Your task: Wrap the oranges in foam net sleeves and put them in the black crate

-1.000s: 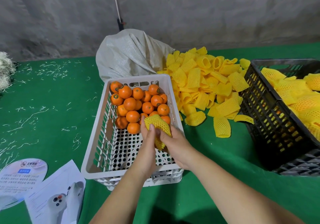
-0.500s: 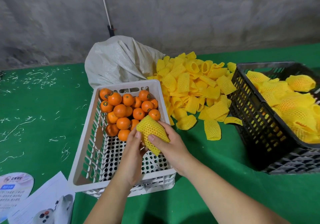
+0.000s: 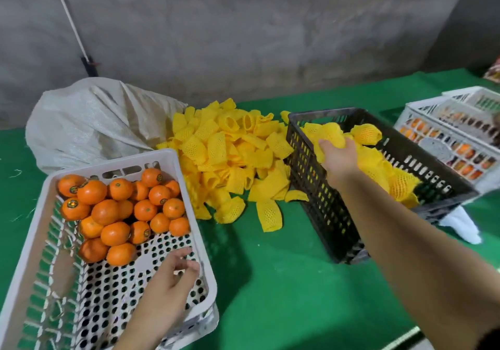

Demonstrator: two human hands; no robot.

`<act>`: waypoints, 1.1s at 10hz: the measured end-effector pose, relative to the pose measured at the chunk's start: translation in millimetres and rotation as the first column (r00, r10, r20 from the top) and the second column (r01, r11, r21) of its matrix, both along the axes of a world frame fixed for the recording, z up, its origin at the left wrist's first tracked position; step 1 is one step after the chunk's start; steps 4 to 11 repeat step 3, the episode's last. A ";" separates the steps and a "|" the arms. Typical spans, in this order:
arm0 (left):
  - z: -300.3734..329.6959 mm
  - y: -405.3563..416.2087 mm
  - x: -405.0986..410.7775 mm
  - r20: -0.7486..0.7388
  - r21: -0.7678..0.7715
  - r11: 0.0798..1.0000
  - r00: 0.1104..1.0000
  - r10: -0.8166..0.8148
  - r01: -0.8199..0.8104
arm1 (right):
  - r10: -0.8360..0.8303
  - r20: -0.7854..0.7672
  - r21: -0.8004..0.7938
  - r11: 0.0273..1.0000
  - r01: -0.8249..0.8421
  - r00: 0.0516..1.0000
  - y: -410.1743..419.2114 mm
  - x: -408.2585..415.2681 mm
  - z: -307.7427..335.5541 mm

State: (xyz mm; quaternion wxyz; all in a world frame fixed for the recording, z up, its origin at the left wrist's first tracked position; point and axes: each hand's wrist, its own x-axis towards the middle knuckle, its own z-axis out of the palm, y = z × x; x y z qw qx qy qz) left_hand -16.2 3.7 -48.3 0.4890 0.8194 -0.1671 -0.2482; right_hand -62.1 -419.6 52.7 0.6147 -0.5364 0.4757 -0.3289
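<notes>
Several bare oranges (image 3: 116, 209) lie heaped in the far half of a white perforated crate (image 3: 40, 241) at the lower left. My left hand (image 3: 173, 279) hovers over that crate's bare floor, fingers loosely curled, holding nothing. My right hand (image 3: 336, 155) reaches over the near rim of the black crate (image 3: 324, 209) and grips a wrapped orange (image 3: 330, 136) in its yellow foam net. More yellow wrapped oranges (image 3: 365, 133) fill the black crate. A pile of loose yellow foam sleeves (image 3: 230, 155) lies between the two crates.
A grey woven sack (image 3: 92, 122) slumps behind the white crate. A second white crate (image 3: 454, 138) with fruit stands at the far right, with white cloth (image 3: 460, 225) below it. Green cloth (image 3: 270, 282) covers the table; a concrete wall rises behind.
My right hand carried the wrapped orange from above the white crate rightwards to the black crate. My left hand let go and stayed over the white crate. The view swung right.
</notes>
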 end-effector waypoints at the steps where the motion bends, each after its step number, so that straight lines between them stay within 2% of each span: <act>1: 0.3 -2.1 -2.6 0.059 0.104 0.993 0.996 -0.062 0.056 | -0.078 -0.078 -0.030 0.997 0.076 0.994 -32.2 -13.5 4.7; 2: -1.4 1.3 -1.4 0.084 0.135 0.991 0.996 -0.026 0.015 | -0.027 -0.294 -0.163 0.986 -0.023 0.955 -38.9 -24.0 -8.6; 3: 1.4 -0.6 -6.3 0.134 0.136 0.991 0.990 -0.034 0.016 | 0.007 -0.481 -0.268 0.951 -0.155 0.877 -25.4 -31.4 -29.0; 11: 1.4 -0.6 -6.3 0.134 0.136 0.991 0.990 -0.034 0.016 | 0.007 -0.481 -0.268 0.951 -0.155 0.877 -25.4 -31.4 -29.0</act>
